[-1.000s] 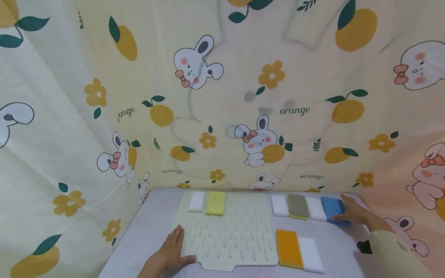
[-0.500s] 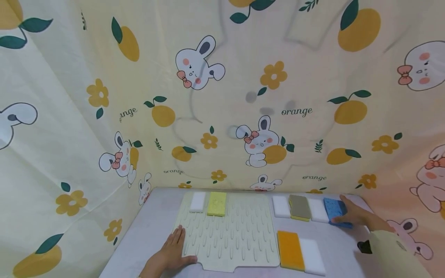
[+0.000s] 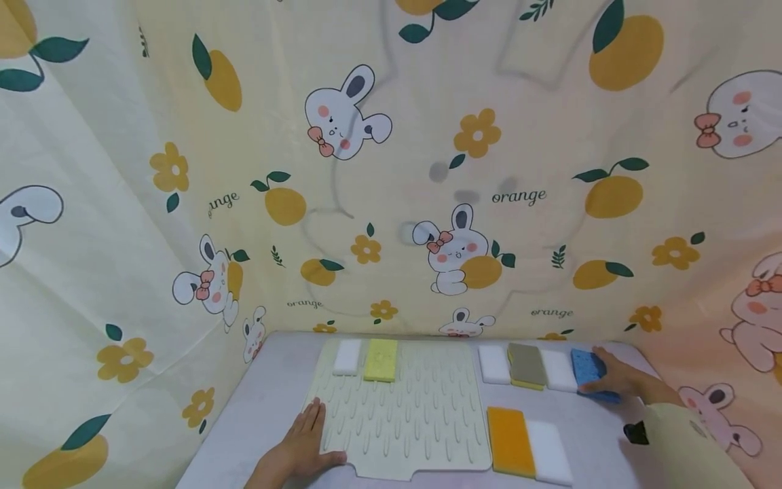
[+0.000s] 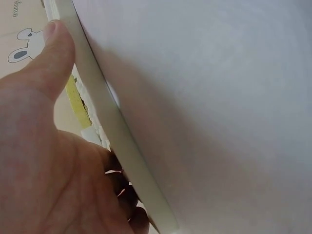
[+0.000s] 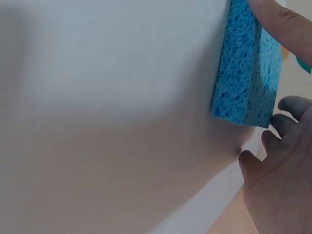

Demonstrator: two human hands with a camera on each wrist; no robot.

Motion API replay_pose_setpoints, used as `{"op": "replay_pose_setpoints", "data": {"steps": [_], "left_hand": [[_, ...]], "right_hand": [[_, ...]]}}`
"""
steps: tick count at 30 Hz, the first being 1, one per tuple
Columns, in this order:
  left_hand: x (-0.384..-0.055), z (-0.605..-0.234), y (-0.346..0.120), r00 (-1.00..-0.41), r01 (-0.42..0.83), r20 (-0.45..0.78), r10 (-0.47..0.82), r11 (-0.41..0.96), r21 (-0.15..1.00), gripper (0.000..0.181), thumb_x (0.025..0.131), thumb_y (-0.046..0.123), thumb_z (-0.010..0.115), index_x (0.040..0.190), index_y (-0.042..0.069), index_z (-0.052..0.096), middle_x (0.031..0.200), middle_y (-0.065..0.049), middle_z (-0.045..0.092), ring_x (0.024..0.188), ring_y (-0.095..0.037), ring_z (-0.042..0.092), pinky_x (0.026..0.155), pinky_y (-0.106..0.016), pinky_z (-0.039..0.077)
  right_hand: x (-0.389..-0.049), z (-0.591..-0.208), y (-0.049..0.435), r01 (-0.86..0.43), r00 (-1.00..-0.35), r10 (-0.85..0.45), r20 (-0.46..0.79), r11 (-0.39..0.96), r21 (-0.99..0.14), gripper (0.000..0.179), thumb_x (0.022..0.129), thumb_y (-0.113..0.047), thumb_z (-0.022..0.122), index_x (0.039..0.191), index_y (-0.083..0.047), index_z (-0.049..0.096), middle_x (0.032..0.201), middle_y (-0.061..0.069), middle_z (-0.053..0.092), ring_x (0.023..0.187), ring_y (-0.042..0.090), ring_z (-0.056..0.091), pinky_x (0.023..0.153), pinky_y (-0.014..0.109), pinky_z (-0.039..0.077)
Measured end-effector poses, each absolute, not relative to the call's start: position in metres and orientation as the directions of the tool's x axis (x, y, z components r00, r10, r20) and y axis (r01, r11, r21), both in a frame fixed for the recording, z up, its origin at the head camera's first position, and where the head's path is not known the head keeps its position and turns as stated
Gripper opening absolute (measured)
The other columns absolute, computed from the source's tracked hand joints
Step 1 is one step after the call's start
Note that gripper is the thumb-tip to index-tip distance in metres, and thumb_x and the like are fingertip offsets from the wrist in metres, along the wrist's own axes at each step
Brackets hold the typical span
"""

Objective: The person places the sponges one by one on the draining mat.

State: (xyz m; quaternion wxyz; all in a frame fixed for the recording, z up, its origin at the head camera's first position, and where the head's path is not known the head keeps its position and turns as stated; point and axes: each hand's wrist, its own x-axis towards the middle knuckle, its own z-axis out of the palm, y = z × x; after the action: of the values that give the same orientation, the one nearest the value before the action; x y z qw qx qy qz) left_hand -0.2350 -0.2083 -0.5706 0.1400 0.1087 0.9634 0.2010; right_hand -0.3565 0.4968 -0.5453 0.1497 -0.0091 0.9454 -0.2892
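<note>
A blue sponge (image 3: 592,373) lies at the right end of a back row of sponges. My right hand (image 3: 620,377) spans it, thumb at its near side and fingers at the far side, and holds it against the table. Seen from the right wrist, the thumb (image 5: 287,24) lies on the blue sponge (image 5: 243,73), and the other fingers curl close to its far side. My left hand (image 3: 299,438) rests with straight fingers along the left edge of a pale ridged mat (image 3: 409,407). In the left wrist view its thumb (image 4: 58,53) lies over the mat's edge (image 4: 109,112).
On the mat's back left lie a white sponge (image 3: 347,356) and a yellow sponge (image 3: 381,360). Right of it are white (image 3: 493,364), grey-topped (image 3: 527,365) and white (image 3: 559,371) sponges. An orange sponge (image 3: 510,441) and another white one (image 3: 548,451) lie nearer. Patterned cloth (image 3: 391,170) surrounds the table.
My right hand has shifted slightly left over the blue sponge. The left hand has stayed at the mat's edge, and the sponges keep their places; the head view sways a little.
</note>
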Motion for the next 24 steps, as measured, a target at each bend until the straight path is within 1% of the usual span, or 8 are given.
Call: {"op": "replay_pose_setpoints", "data": {"steps": [5,9,13,17,20,24], "left_hand": [[-0.237,-0.578,-0.211,-0.940,0.172,-0.201,0.276,0.891,0.420,0.135,0.085,0.083,0.066,0.163,-0.015,0.018,0.173,-0.036,0.010,0.162,-0.052,0.008,0.131,-0.066,0.009],[-0.239,-0.586,-0.215,-0.944,0.189,-0.171,0.284,0.885,0.426,0.136,0.082,0.085,0.067,0.162,-0.016,0.023,0.173,-0.037,0.014,0.162,-0.052,0.012,0.131,-0.066,0.014],[-0.241,-0.591,-0.217,-0.944,0.207,-0.148,0.296,0.877,0.434,0.136,0.082,0.085,0.069,0.161,-0.017,0.026,0.171,-0.038,0.016,0.161,-0.053,0.015,0.130,-0.067,0.017],[-0.241,-0.592,-0.218,-0.943,0.217,-0.139,0.303,0.874,0.436,0.136,0.082,0.085,0.069,0.161,-0.017,0.026,0.171,-0.038,0.017,0.160,-0.054,0.016,0.129,-0.067,0.017],[-0.241,-0.592,-0.218,-0.942,0.219,-0.138,0.306,0.871,0.439,0.136,0.082,0.084,0.070,0.161,-0.017,0.025,0.171,-0.038,0.017,0.160,-0.054,0.016,0.129,-0.068,0.017],[-0.241,-0.591,-0.217,-0.943,0.209,-0.147,0.300,0.873,0.440,0.137,0.081,0.085,0.069,0.161,-0.016,0.025,0.172,-0.037,0.016,0.161,-0.053,0.015,0.130,-0.067,0.017]], "right_hand": [[-0.358,-0.549,0.498,0.072,-0.963,-0.080,-0.258,0.846,-0.529,0.144,0.082,-0.064,0.088,0.156,0.025,0.002,0.153,0.054,0.004,0.138,0.072,0.016,0.115,0.085,0.018],[-0.357,-0.553,0.499,0.085,-0.966,-0.054,-0.252,0.856,-0.510,0.146,0.080,-0.068,0.087,0.155,0.027,0.005,0.151,0.054,0.008,0.136,0.071,0.020,0.115,0.084,0.021],[-0.354,-0.555,0.499,0.099,-0.968,-0.038,-0.249,0.853,-0.513,0.148,0.078,-0.071,0.086,0.155,0.027,0.005,0.150,0.054,0.009,0.134,0.071,0.022,0.114,0.084,0.022],[-0.352,-0.556,0.501,0.096,-0.969,-0.038,-0.246,0.854,-0.511,0.150,0.077,-0.073,0.086,0.155,0.027,0.005,0.150,0.054,0.009,0.135,0.071,0.022,0.115,0.084,0.021],[-0.351,-0.556,0.502,0.104,-0.966,-0.036,-0.257,0.854,-0.509,0.155,0.073,-0.076,0.087,0.155,0.027,0.005,0.150,0.054,0.009,0.135,0.071,0.021,0.115,0.084,0.021],[-0.348,-0.555,0.502,0.102,-0.964,-0.040,-0.262,0.856,-0.506,0.155,0.071,-0.073,0.090,0.154,0.027,0.005,0.150,0.054,0.008,0.137,0.071,0.019,0.116,0.083,0.019]]}}
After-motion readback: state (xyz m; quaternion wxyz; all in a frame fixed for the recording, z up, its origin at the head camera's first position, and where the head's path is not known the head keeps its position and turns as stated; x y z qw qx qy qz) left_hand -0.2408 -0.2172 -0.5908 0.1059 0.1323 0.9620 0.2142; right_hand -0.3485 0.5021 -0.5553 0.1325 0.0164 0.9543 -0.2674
